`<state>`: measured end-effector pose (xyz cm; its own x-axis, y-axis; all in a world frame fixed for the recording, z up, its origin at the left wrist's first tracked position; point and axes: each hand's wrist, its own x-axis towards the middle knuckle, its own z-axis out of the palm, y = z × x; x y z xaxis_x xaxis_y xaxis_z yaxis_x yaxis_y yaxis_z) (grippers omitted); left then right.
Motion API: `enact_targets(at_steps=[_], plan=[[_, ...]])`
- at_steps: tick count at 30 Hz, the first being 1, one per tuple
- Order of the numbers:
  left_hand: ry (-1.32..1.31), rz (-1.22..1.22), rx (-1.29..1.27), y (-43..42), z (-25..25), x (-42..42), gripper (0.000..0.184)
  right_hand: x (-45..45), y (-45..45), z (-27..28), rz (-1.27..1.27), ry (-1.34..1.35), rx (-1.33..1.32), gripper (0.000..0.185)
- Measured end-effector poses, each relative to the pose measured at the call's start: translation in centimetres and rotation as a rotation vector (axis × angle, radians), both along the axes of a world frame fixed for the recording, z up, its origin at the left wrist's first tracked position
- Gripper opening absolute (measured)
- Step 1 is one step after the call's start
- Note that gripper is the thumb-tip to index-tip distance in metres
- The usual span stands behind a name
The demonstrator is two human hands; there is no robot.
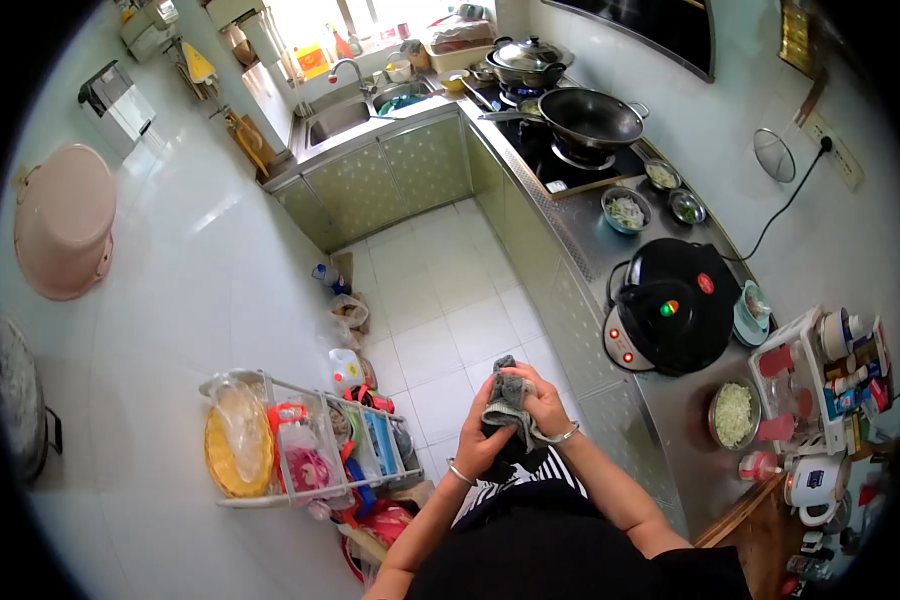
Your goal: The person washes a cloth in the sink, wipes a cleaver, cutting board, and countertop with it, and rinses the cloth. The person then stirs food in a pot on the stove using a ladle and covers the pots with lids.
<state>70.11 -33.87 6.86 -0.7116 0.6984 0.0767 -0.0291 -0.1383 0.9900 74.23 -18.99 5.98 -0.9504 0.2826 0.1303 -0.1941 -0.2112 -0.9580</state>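
A crumpled grey cloth [508, 398] is bunched between my two hands in front of my body. My left hand [478, 440] grips its lower left side, with the fingers curled into the folds. On the other side, my right hand [544, 405] is closed around the cloth's upper right part. Each wrist wears a silver bangle. To the right of my hands, on the steel counter [660, 415], stands a round black electric griddle [675, 300] with its lid down and red lights lit.
A wok [592, 118] rests on the gas stove, with a lidded pot [528, 62] behind it. Bowls of chopped food, including shredded vegetable [734, 416], stand along the counter. A white wire rack [315, 440] is at left. A sink [338, 122] is in the far corner.
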Motion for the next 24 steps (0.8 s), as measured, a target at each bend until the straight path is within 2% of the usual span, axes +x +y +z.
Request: enact_targets(at_steps=[1, 2, 3, 4, 5, 7, 9, 12, 14, 17, 20, 24], plan=[[-0.071, 0.048, 0.022, 0.0, -0.3, -1.3, 0.076, -1.3, 0.0, 0.7, 0.02, 0.001, 0.126, 0.037], [-0.145, 0.097, 0.041, 0.1, -0.6, -2.4, 0.074, -2.8, 0.1, 0.7, 0.024, -0.003, 0.127, 0.037], [-0.135, 0.155, 0.053, 0.4, -0.7, -3.5, 0.066, -4.3, 0.1, 0.7, 0.045, 0.011, 0.153, 0.044], [-0.141, 0.161, 0.055, 0.5, -1.1, -4.8, 0.066, -5.8, 0.3, 0.7, 0.068, 0.025, 0.18, 0.052], [-0.201, 0.22, 0.052, 0.7, -1.7, -6.2, 0.062, -7.5, 0.5, 0.5, 0.136, 0.003, 0.121, 0.067], [-0.269, 0.347, 0.068, 1.6, -2.2, -9.2, 0.046, -10.9, 1.1, -0.1, 0.193, 0.025, 0.143, 0.069], [-0.304, 0.393, 0.087, 2.3, -3.1, -13.0, 0.043, -14.7, 2.4, -0.5, 0.282, 0.087, 0.279, 0.08], [-0.304, 0.466, 0.091, 3.7, -4.1, -19.7, 0.034, -21.2, 4.2, 0.0, 0.354, 0.094, 0.422, 0.084], [-0.233, 0.502, 0.087, 5.0, -4.2, -24.0, 0.031, -26.3, 5.4, -0.7, 0.35, 0.117, 0.417, 0.084], [-0.258, 0.54, 0.087, 6.7, -4.3, -30.5, 0.028, -34.0, 7.3, -0.6, 0.345, 0.065, 0.397, 0.073], [-0.17, 0.554, 0.09, 8.7, -2.2, -36.7, 0.03, -41.2, 9.3, 0.7, 0.414, 0.065, 0.369, 0.069], [-0.322, 0.557, 0.154, 10.1, -1.7, -43.6, 0.033, -49.2, 10.7, 1.6, 0.441, 0.004, 0.325, 0.053]])
